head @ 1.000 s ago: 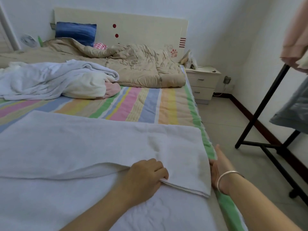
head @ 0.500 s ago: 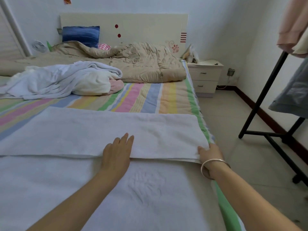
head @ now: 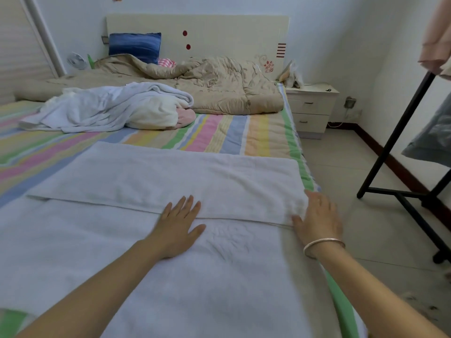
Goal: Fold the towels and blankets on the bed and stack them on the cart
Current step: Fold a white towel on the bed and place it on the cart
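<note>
A large white towel [head: 170, 176] lies spread across the near end of the striped bed [head: 219, 132], its far part folded back over the near part. My left hand [head: 178, 228] lies flat with straight fingers on the fold's edge near the middle. At the towel's right corner, by the bed's edge, my right hand [head: 317, 220] rests open with a bracelet on its wrist. A crumpled pile of white and pink towels [head: 117, 108] sits further up the bed on the left. Behind it lies a beige quilt [head: 214, 86].
A blue pillow [head: 134, 46] leans on the headboard. A white nightstand [head: 311, 106] stands right of the bed. A black metal rack [head: 400, 152] with hanging clothes stands on the tiled floor at the right.
My left hand let go of the towel's edge and now lies flat on it. My right hand moved from the bed's side up onto the towel's right corner. The fold now lies flat.
</note>
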Action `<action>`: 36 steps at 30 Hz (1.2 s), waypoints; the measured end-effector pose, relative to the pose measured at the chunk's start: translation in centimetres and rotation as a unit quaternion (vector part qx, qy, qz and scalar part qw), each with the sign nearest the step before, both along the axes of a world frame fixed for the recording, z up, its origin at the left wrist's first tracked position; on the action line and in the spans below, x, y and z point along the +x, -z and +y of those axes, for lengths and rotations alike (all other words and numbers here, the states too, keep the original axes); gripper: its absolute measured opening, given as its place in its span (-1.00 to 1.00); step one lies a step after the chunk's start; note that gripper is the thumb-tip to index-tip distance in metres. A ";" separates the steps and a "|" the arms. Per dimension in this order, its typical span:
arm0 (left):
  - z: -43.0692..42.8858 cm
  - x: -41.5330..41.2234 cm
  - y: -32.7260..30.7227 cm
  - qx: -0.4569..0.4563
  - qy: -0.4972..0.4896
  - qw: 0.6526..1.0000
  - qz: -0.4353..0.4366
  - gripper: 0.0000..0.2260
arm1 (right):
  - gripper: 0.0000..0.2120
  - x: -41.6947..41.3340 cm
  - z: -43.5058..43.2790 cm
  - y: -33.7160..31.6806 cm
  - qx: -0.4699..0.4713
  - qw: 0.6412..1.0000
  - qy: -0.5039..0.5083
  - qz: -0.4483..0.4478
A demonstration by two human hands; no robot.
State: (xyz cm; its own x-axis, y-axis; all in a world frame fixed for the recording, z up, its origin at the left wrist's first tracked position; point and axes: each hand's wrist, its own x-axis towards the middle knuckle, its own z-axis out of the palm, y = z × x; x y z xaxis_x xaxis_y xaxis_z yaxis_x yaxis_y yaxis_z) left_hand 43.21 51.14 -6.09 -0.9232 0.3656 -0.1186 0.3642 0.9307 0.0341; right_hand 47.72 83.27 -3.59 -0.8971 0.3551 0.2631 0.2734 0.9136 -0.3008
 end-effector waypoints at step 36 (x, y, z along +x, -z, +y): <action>-11.8 3.8 -4.5 0.204 -0.032 0.949 0.237 -0.86 | -0.92 4.9 -10.7 -5.4 0.074 0.976 -0.192 -0.075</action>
